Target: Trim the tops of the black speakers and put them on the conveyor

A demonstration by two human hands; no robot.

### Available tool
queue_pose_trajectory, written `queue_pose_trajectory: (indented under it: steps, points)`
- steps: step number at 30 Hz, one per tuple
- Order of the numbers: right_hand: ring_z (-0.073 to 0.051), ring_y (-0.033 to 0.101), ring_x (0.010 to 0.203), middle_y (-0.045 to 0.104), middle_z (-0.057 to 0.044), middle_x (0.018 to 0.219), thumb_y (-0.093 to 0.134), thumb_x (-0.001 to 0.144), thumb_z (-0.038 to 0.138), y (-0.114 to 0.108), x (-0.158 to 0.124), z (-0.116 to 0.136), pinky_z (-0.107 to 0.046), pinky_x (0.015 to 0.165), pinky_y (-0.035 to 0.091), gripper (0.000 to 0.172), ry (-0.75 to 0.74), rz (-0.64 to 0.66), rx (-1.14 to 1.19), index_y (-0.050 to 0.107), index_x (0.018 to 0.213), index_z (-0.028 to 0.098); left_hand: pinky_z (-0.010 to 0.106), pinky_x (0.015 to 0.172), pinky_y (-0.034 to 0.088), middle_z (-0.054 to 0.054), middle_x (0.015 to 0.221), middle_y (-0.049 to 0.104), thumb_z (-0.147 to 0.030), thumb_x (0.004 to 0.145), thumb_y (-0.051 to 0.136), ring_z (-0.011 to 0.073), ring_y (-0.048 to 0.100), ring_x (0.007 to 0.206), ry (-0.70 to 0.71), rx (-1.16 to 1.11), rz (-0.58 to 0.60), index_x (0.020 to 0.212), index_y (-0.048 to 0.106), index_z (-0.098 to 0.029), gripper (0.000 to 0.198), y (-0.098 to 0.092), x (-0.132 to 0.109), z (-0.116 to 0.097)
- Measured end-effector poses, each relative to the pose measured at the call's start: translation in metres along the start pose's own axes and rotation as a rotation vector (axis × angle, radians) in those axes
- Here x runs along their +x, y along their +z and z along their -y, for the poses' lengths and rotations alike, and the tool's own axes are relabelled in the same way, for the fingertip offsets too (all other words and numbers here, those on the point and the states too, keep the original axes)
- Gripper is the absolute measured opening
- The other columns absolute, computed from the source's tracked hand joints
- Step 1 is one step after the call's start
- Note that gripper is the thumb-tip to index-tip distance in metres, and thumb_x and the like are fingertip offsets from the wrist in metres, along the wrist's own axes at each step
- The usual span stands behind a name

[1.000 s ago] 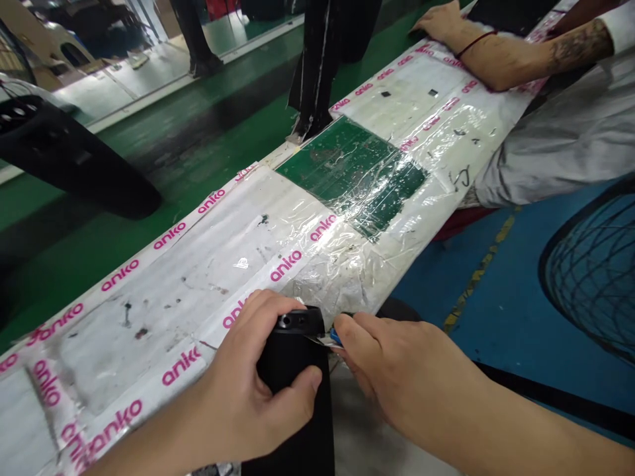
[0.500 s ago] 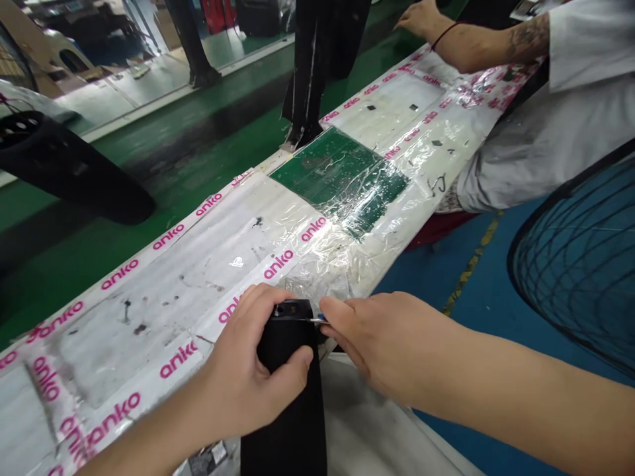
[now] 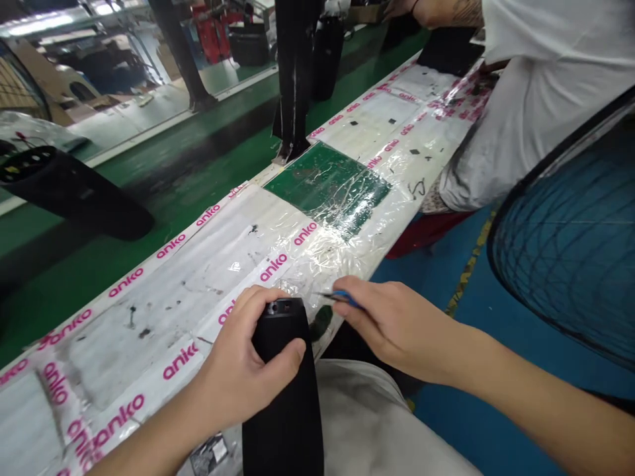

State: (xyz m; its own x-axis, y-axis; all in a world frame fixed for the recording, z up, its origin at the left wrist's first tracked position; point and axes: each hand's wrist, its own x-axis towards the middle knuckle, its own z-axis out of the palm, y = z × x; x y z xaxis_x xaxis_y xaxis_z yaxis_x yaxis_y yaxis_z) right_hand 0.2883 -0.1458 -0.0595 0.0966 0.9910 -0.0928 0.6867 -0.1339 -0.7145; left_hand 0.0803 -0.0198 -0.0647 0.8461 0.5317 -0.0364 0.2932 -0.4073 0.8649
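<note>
My left hand (image 3: 253, 360) is wrapped round the upper part of a black cylindrical speaker housing (image 3: 282, 423), fingers over the far side and thumb along the near side. The housing stands tilted at the bench's near edge, its glossy end panel (image 3: 284, 307) with small round holes facing up. My right hand (image 3: 381, 317) is closed on a small pointed tool with a blue handle (image 3: 350, 299). The tool's thin metal tip points left, a little right of the panel and apart from it. Its exact kind is too small to tell.
The long bench (image 3: 173, 284) is covered with film and pink-lettered tape, with a green patch (image 3: 327, 185). A green conveyor (image 3: 198, 152) beyond carries another black housing (image 3: 74, 192). A co-worker (image 3: 536, 86) sits at the far right. A fan guard (image 3: 570, 231) stands at right.
My right hand has drawn the tool away from the end panel, rightwards. My left hand keeps its hold. The co-worker's arm has moved back, and a black item now lies on the far bench.
</note>
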Motion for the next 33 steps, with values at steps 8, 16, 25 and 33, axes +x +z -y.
queue_pose_trajectory:
  steps: [8, 16, 25, 33]
  points:
    - [-0.016, 0.059, 0.073, 0.059, 0.003, 0.087, 0.07, 0.09, 0.066, 0.062, -0.023, 0.016, -0.029, 0.065, 0.053, 0.046, 0.3, -0.211, 0.658, 0.053, 0.109, 0.028, 0.049, 0.111, 0.052, 0.006, 0.151, 0.049, -0.026, 0.091, 0.073, 0.0324, 0.052, 0.14, -0.114, -0.411, 0.13, 0.149, 0.037, -0.042, 0.069, -0.013, -0.012, 0.014]
    - [-0.018, 0.054, 0.073, 0.057, 0.005, 0.081, 0.088, 0.07, 0.065, 0.067, -0.027, 0.003, -0.032, 0.068, 0.047, 0.065, 0.528, -0.222, 0.984, 0.058, 0.114, 0.028, 0.042, 0.098, 0.061, 0.005, 0.135, 0.065, -0.031, 0.086, 0.083, 0.0324, 0.062, 0.129, -0.215, -0.479, 0.172, 0.135, 0.058, -0.037, 0.055, -0.017, -0.006, 0.022]
    - [-0.017, 0.053, 0.072, 0.057, 0.006, 0.079, 0.093, 0.063, 0.064, 0.07, -0.027, 0.012, -0.031, 0.069, 0.048, 0.07, 0.583, -0.276, 1.031, 0.059, 0.113, 0.029, 0.041, 0.088, 0.059, 0.006, 0.117, 0.068, -0.038, 0.096, 0.066, 0.0276, 0.068, 0.106, -0.211, -0.338, -0.012, 0.106, 0.069, -0.028, 0.014, -0.003, 0.008, 0.017]
    - [-0.015, 0.054, 0.071, 0.058, 0.004, 0.084, 0.074, 0.093, 0.052, 0.082, -0.023, 0.039, -0.041, 0.091, 0.052, 0.037, 0.311, -0.126, 1.32, 0.057, 0.118, 0.032, 0.045, 0.088, 0.059, 0.008, 0.145, 0.055, -0.043, 0.097, 0.062, 0.0376, 0.063, 0.118, -0.049, 0.381, -0.087, 0.149, 0.051, -0.04, 0.053, -0.05, -0.037, -0.006]
